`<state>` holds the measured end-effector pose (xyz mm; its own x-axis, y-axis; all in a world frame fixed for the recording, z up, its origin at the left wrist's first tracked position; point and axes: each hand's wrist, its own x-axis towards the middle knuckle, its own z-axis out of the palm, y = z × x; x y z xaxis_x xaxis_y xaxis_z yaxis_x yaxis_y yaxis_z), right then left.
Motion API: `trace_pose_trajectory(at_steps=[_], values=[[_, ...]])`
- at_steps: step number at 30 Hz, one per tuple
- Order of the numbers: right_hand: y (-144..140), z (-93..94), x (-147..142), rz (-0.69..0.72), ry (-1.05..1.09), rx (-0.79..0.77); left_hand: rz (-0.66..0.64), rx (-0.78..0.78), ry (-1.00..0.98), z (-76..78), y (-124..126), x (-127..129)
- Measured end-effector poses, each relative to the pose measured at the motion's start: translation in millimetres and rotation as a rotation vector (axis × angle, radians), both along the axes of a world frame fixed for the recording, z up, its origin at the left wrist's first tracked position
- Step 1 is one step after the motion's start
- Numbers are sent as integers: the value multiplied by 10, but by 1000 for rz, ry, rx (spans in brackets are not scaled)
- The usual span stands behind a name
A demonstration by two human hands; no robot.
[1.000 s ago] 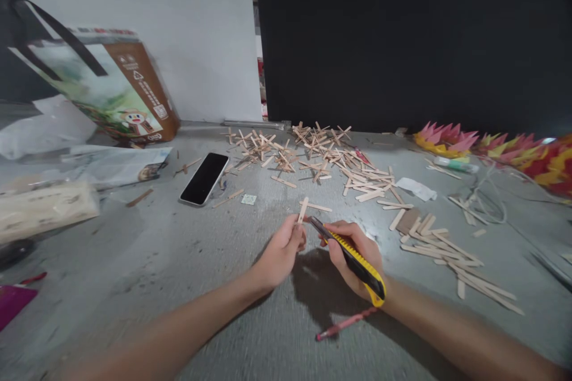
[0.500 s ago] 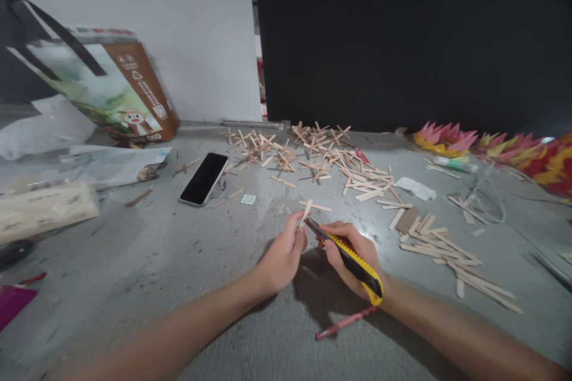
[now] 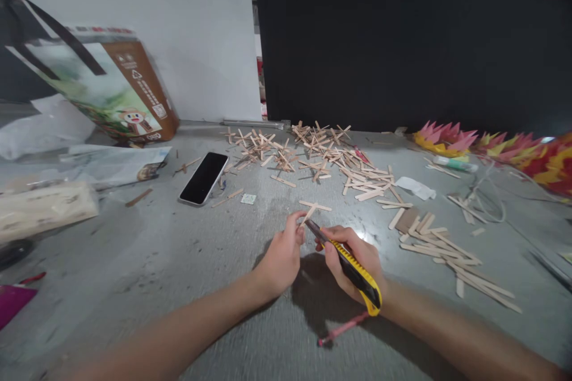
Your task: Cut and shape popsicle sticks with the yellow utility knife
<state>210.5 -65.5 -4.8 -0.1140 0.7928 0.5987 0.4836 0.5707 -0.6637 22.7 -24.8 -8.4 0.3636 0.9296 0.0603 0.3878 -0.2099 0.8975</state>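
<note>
Between its thumb and fingers my left hand (image 3: 282, 253) pinches a short wooden craft stick (image 3: 310, 213), tilted up to the right. A yellow and black utility knife (image 3: 355, 271) is gripped in my right hand (image 3: 355, 250), its tip touching or very near the stick by my left fingers. From the knife's rear end hangs a pink cord (image 3: 343, 330). Just beyond the held stick, another craft stick (image 3: 324, 208) lies on the grey table (image 3: 214, 286). The knife's blade edge is too small to make out.
Crossed sticks (image 3: 286, 152) lie heaped at the back. Loose sticks (image 3: 456, 256) spread on the right, near a glue stick (image 3: 456, 164) and pink-yellow paper petals (image 3: 444, 138). Left are a phone (image 3: 204, 178), a printed bag (image 3: 111, 89) and a soft packet (image 3: 49, 209).
The held stick has tipped further to the right in my left fingers. The knife's rear end has dipped slightly, and the cord has shifted with it.
</note>
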Motion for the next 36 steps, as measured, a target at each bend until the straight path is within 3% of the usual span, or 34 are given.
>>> trace_pose_trajectory(at_steps=[12, 26, 33, 36], values=[[-43, 22, -108, -73, 168, -169, 36, -6, -68, 20, -30, 18], [-38, 58, -200, 40, 448, -274, 60, -3, -144, 30, -51, 24], [2, 73, -188, 76, 462, -286, 130, -51, -216, 59, -55, 37], [8, 32, -168, 53, 352, -245, 148, -101, -282, 66, -52, 47]])
